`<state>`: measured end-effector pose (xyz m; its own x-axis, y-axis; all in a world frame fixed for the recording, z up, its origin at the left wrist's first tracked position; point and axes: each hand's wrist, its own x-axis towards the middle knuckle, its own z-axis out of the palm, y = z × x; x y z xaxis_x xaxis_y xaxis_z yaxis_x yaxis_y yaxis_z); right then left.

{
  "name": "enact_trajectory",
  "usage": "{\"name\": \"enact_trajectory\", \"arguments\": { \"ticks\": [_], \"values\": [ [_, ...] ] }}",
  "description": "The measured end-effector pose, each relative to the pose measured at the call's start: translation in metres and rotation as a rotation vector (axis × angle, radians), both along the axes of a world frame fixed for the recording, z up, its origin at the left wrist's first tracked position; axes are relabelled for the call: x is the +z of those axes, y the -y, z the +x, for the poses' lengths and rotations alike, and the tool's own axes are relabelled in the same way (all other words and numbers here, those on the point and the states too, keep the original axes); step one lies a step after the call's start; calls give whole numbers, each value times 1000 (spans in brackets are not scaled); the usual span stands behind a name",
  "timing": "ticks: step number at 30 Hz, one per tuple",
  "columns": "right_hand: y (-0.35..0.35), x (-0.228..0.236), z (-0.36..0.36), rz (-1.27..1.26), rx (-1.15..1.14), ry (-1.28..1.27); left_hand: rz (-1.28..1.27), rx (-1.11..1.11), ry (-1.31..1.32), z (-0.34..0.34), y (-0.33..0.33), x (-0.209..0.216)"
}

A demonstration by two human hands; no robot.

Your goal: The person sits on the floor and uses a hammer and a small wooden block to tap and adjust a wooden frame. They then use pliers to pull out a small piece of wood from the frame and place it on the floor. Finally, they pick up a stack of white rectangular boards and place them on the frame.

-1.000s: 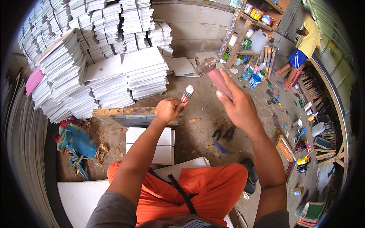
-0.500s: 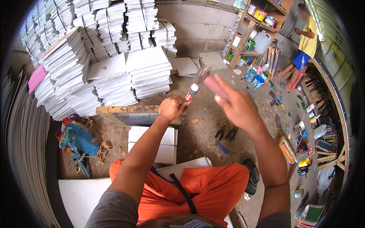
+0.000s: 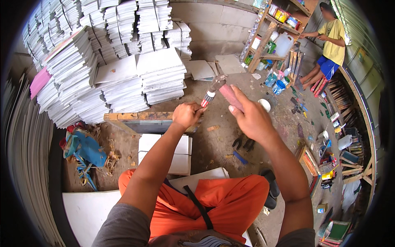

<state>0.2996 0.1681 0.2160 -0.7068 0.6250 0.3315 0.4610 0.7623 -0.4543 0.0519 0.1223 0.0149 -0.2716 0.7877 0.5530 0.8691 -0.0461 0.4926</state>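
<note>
A: Nearest first?
B: Orange trousers (image 3: 230,201), lower centre, legs folded. Just above them, a strapped bundle of white sheets (image 3: 164,158).
A: Left hand?
B: Left hand (image 3: 187,115), mid-frame, fist closed round a striped-handled tool (image 3: 208,99) in red, black and white, pale cap up. Its lower end is hidden.
A: Under that?
B: Wooden frame (image 3: 140,117), left of centre, running behind the wrist. Can't tell if the tool touches it.
A: Right hand?
B: Right hand (image 3: 255,117), right of centre, wrapped on the hammer (image 3: 230,95), thumb and forefinger along the reddish handle. Metal head sits right by the cap — contact unclear.
A: On the floor?
B: Black tool handles (image 3: 242,144) and a blue strip (image 3: 240,157) below the right hand; white cup (image 3: 264,105) just beyond its wrist side. Blue crumpled material (image 3: 91,152) at left.
A: Farther back?
B: White paper stacks (image 3: 162,78), upper left. Wooden shelf (image 3: 261,51) with containers, upper right — then a person in a yellow shirt (image 3: 334,43), seated, far upper right.
</note>
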Motion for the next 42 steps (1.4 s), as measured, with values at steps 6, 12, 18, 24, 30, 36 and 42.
{"name": "enact_trajectory", "arguments": {
  "ticks": [6, 12, 18, 24, 30, 36, 42],
  "values": [
    [-4, -13, -2, -19, 3, -2, 37, -4, 2, 2, 0, -3],
    [4, 7, -3, -36, -63, 1, 99, -33, 6, 0, 2, -1],
    [-4, 4, 2, -16, -12, 71, 143, -50, -2, -1, 1, -5],
    [0, -21, 0, -57, -65, 47, 59, -14, -36, -1, 0, -4],
    [3, -28, 0, -42, -65, 64, 52, -19, -22, 4, 1, -7],
    [17, -9, -1, -12, -47, -97, 72, -3, -28, 1, 2, -5],
    [9, -28, 2, -25, -62, -100, 55, -27, -7, -4, 5, 0]
  ]
}}
